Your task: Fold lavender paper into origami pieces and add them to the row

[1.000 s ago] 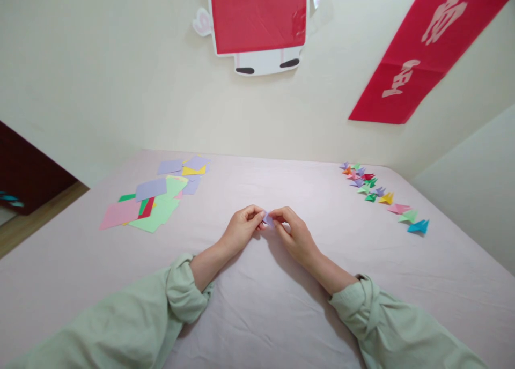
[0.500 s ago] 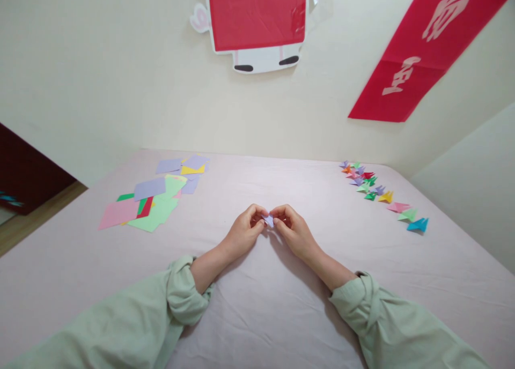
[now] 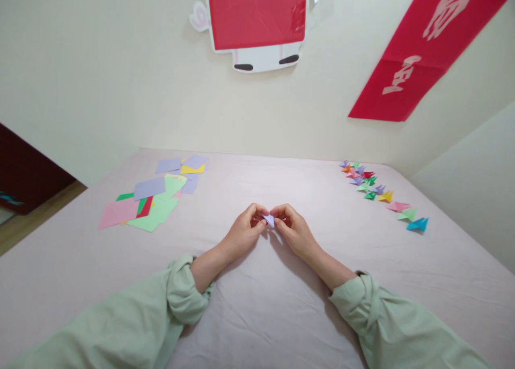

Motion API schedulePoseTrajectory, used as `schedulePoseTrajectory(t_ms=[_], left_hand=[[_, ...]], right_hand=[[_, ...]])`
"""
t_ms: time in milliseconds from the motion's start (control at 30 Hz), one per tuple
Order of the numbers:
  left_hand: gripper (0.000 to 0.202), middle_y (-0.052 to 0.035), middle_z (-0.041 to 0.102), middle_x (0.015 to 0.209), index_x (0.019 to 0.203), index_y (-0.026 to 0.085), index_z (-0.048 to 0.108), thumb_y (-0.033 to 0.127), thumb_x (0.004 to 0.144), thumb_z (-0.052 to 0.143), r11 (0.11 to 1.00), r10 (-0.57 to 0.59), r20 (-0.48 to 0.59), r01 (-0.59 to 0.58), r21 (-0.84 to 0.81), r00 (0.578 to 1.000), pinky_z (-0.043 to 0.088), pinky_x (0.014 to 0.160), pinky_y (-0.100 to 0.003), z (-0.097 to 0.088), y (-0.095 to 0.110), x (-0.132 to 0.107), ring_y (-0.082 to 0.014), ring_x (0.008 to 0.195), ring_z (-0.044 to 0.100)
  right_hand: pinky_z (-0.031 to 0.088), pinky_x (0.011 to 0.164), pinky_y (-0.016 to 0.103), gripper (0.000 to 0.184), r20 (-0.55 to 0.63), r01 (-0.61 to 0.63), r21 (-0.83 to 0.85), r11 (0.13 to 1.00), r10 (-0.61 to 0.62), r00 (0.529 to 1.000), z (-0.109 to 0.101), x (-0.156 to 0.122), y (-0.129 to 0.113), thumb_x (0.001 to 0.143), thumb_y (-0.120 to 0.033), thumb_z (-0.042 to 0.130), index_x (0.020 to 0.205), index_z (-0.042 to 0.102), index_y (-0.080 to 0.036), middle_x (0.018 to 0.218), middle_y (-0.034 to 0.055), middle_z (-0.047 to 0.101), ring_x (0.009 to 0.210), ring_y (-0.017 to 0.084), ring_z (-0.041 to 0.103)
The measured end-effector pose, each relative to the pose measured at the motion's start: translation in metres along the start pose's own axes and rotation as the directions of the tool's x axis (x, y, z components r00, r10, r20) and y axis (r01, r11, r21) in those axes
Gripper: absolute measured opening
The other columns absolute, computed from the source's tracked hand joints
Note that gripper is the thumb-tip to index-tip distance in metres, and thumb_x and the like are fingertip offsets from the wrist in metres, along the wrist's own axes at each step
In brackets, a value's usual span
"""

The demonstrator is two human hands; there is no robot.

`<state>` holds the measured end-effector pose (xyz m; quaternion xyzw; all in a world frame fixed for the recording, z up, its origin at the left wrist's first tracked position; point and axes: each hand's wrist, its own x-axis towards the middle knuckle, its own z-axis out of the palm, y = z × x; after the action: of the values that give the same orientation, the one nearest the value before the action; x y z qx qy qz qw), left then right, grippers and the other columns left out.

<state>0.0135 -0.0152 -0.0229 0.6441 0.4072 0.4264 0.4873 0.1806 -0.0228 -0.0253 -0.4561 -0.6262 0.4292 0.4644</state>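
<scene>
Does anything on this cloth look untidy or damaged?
Mainly the paper sheets on the left: they overlap at uneven angles, while the folded papers on the right form a loose row. I see no spill or tear, though the held purple paper is too small to judge.

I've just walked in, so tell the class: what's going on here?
A person's left hand and right hand together pinch a small folded lilac paper between the fingertips, above a pale cloth. Over to the left lie flat coloured sheets, some overlapping. To the right runs a slanting line of small folded shapes in several colours, with a blue one at the near end. Neither hand touches the sheets or the shapes.
</scene>
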Motion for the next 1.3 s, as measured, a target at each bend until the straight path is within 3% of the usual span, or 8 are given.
schedulePoseTrajectory(t_ms=[500,967,1300], left_hand=[[0.019,-0.0015,0.061,0.094,0.097,0.019,0.055,0.014,0.079,0.053,1.0,0.01,-0.006,-0.01,0.026,1.0,0.048,0.073,-0.025,0.0,-0.003,0.0,-0.0118,0.081,0.059],[0.004,0.0024,0.056,0.076,0.084,0.018,0.054,0.019,0.081,0.055,0.999,0.014,-0.034,-0.013,0.048,0.999,0.043,0.065,-0.022,-0.001,-0.008,0.001,-0.0104,0.07,0.053],[0.008,0.0025,0.056,0.074,0.083,0.017,0.055,0.025,0.082,0.058,1.0,-0.01,0.007,0.01,0.016,1.0,0.043,0.064,-0.022,0.0,-0.004,0.001,-0.0103,0.067,0.053]], right_hand=[[0.048,0.07,0.028,0.014,-0.001,0.009,-0.019,1.0,-0.009,1.0,0.0,0.0,0.0,0.081,-0.023,0.052,0.094,0.058,-0.019,0.087,0.0016,0.063,0.077,0.015,0.059],[0.047,0.072,0.029,0.012,0.03,0.008,0.004,1.0,-0.008,1.0,0.001,0.001,-0.001,0.081,-0.024,0.057,0.092,0.059,-0.02,0.087,0.0011,0.062,0.078,0.015,0.059],[0.043,0.066,0.027,0.013,0.005,0.005,-0.021,1.0,-0.005,1.0,-0.001,0.002,0.001,0.084,-0.031,0.059,0.08,0.058,-0.019,0.075,-0.0001,0.059,0.069,0.014,0.055]])
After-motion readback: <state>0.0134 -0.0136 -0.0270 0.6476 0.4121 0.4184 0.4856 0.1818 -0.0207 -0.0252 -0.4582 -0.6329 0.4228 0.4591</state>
